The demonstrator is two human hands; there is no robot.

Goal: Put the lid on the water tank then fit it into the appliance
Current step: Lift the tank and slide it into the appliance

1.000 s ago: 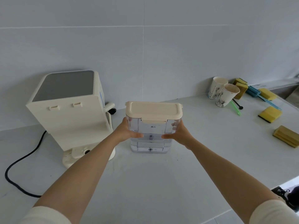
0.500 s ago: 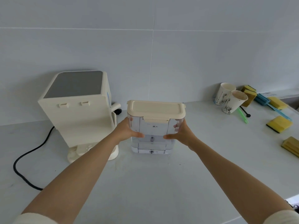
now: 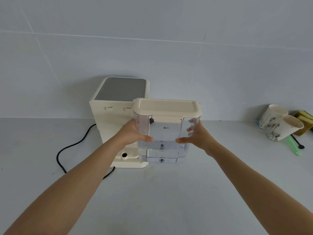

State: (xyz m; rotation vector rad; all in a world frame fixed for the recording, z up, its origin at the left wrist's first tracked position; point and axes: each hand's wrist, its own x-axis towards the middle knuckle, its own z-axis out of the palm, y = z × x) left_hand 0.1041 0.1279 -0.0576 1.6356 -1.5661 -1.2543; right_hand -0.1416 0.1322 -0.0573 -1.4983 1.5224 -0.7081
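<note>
A clear plastic water tank (image 3: 165, 134) with a cream lid (image 3: 166, 106) on top is held upright between both hands. My left hand (image 3: 133, 134) grips its left side and my right hand (image 3: 196, 137) grips its right side. The tank's left edge overlaps the cream appliance (image 3: 115, 112), which stands at the back left with a grey top panel and its rear face toward me. The appliance's base (image 3: 128, 161) with a round port shows below my left wrist. I cannot tell whether the tank's bottom touches the counter.
A black power cord (image 3: 71, 148) curls from the appliance over the white counter (image 3: 160, 192) to the left. Two paper cups (image 3: 281, 122), yellow sponges (image 3: 304, 118) and a green utensil (image 3: 293, 146) lie at the far right. A tiled wall rises behind.
The tank has shifted left toward the appliance and now overlaps its right edge. The camera has turned left, so the cups and sponges sit nearer the right border.
</note>
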